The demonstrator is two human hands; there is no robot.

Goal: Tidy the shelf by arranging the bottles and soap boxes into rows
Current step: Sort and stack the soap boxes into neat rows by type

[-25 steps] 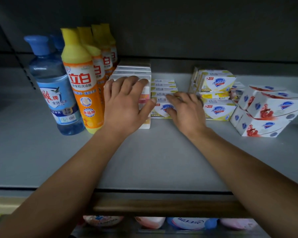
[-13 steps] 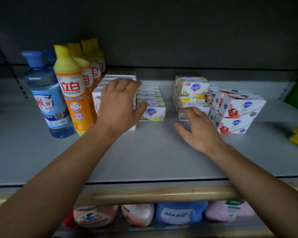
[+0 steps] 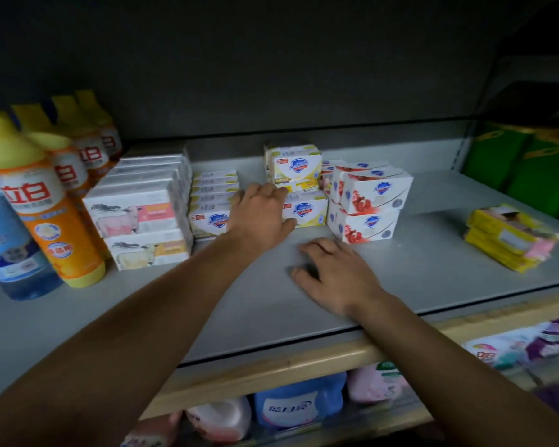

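Four orange dish-soap bottles (image 3: 42,201) in a row, one blue bottle (image 3: 7,250). Two red-print soap boxes (image 3: 373,191) in front, more behind, uncountable. One stack of yellow packets (image 3: 510,237). Two hands (image 3: 262,211).

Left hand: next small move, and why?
Probably slide the yellow soap stack leftward against the flat yellow row. The left hand already rests in the gap between them; the right hand lies flat, empty, on the shelf.

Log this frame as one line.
left hand: open, at yellow soap boxes | right hand: flat on shelf, empty | rows: unfinished
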